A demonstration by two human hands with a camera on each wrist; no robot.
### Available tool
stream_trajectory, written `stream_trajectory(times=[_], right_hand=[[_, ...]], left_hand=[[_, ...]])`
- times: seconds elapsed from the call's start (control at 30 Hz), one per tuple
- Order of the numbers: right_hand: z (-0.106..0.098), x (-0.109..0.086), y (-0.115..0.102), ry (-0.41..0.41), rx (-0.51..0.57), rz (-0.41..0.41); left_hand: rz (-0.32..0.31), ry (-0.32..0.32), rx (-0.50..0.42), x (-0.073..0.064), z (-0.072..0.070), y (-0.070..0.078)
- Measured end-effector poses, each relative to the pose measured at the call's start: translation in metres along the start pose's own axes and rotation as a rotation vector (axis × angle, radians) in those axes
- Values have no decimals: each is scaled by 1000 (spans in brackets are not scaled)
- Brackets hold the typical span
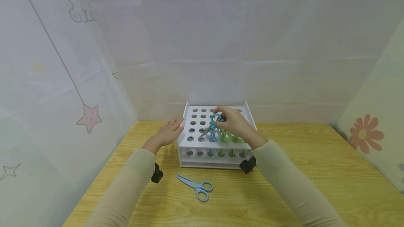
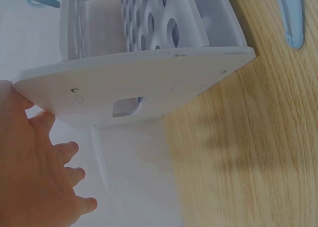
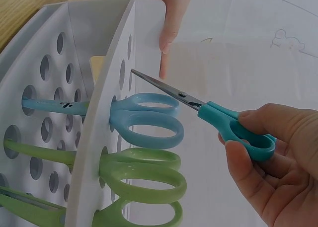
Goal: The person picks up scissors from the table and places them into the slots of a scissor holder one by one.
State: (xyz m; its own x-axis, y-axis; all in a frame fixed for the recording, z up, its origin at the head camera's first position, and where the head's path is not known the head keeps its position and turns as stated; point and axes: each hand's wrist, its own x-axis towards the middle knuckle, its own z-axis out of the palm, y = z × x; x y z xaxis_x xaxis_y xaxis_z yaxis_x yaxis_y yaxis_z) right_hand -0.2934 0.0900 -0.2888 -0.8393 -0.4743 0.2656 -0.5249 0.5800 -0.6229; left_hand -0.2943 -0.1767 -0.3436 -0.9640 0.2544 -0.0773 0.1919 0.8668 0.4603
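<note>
A white rack (image 1: 197,146) with rows of round holes stands on the table. My left hand (image 1: 166,134) lies against its left side, fingers extended; the left wrist view shows the thumb side at the panel's edge. Above the rack, my right hand (image 1: 235,120) pinches teal-handled scissors (image 3: 218,121) by the handle loops, thumb on one side. Their metal blades slant down and left, the tip close to a front-row hole. Beside that hole, light blue scissors (image 3: 119,118) sit blade-down through the rack. Several green scissors (image 3: 113,175) stand in the same row to the right.
Another pair of light blue scissors (image 1: 190,183) lies on the wooden table (image 1: 303,174) in front of the rack. Behind the table hangs a pale cloth wall (image 1: 202,45) with printed drawings at the sides.
</note>
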Motion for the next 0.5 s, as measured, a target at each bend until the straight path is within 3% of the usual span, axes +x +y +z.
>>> stream_trajectory(times=[0.5], right_hand=[[8,3,-5,-4,21,17]], left_hand=[[-1,-1,-11,0,1,0]])
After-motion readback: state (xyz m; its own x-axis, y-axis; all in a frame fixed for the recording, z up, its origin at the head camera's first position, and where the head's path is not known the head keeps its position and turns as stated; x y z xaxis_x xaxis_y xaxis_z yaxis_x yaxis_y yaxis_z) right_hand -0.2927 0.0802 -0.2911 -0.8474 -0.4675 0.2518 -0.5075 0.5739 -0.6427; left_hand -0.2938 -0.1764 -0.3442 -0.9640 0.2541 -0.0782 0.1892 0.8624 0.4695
